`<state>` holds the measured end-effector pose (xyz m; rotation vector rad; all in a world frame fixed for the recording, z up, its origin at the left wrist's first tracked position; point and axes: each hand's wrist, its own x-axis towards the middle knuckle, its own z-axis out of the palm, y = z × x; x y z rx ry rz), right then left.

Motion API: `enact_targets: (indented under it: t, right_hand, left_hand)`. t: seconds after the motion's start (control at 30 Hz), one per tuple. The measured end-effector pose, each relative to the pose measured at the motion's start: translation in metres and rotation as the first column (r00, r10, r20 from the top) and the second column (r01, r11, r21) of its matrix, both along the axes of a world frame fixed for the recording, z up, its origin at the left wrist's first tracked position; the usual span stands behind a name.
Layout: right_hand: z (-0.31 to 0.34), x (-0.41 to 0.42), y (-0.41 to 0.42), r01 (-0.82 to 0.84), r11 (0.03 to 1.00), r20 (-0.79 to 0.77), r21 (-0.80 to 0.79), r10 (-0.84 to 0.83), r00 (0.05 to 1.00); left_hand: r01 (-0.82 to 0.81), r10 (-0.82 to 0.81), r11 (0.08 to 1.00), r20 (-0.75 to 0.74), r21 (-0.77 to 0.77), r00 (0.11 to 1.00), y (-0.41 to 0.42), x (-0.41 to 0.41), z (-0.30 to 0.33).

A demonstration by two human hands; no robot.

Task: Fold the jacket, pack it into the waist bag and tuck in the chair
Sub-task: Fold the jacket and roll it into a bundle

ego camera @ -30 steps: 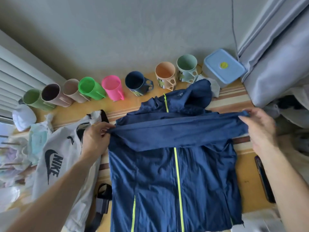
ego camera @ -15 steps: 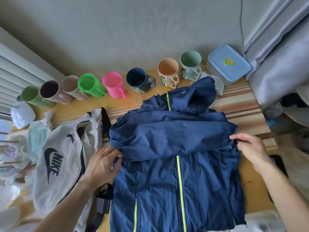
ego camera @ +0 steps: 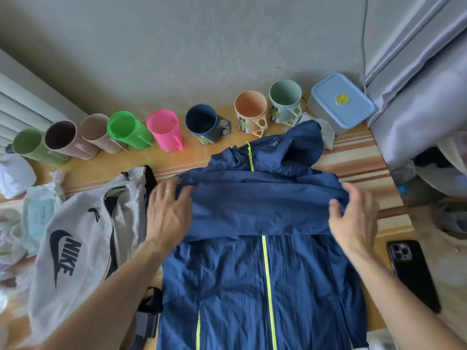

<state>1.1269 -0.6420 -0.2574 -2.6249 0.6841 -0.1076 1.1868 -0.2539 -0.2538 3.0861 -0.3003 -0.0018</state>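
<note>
A navy jacket [ego camera: 262, 281] with a lime zipper lies front up on the wooden table [ego camera: 361, 157]. Its sleeves are folded across the chest as a band, and the hood points toward the wall. My left hand [ego camera: 169, 213] rests flat with fingers apart on the band's left end. At the band's right end, my right hand [ego camera: 353, 218] curls its fingers around the fabric edge. To the left of the jacket lies the light grey Nike waist bag [ego camera: 75, 248], its black strap buckle near my left forearm. No chair is in view.
Several coloured cups [ego camera: 165, 128] line the wall, some tipped on their sides. A blue-lidded box [ego camera: 341, 103] stands at the back right. A black phone [ego camera: 414, 271] lies right of the jacket. Wipes and white items [ego camera: 38, 215] crowd the left edge; a curtain [ego camera: 417, 97] hangs right.
Both hands held the folded sleeve out taut, then laid it down across the chest. They have now moved up onto the ends of the band.
</note>
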Motion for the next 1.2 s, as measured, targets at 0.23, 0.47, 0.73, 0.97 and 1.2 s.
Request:
enact_targets:
  t: [0.23, 0.47, 0.73, 0.97, 1.2]
  right_hand:
    - [-0.026, 0.036, 0.025, -0.233, 0.969, -0.173, -0.078, 0.217, 0.961]
    - [0.015, 0.17, 0.03, 0.395, 0.649, -0.186, 0.651, -0.368, 0.911]
    - [0.055, 0.135, 0.044, -0.2, 0.832, 0.384, 0.518, -0.017, 0.923]
    - [0.053, -0.015, 0.052, -0.923, 0.338, -0.003, 0.182, 0.939, 0.343]
    - [0.01, -0.035, 0.056, -0.053, 0.808, -0.046, 0.587, 0.099, 0.994]
  left_hand:
    - [0.131, -0.123, 0.991, -0.319, 0.003, 0.94, -0.049, -0.023, -0.048]
    - [0.324, -0.333, 0.942, -0.13, -0.083, 0.934, -0.1, 0.004, -0.04]
    - [0.165, -0.22, 0.971, -0.386, -0.171, 0.896, -0.106, -0.005, -0.049]
    - [-0.772, 0.236, 0.032, -0.746, -0.634, 0.623, -0.078, -0.032, 0.005]
    - [-0.909, 0.053, -0.027, -0.909, -0.416, 0.414, -0.08, -0.035, 0.011]
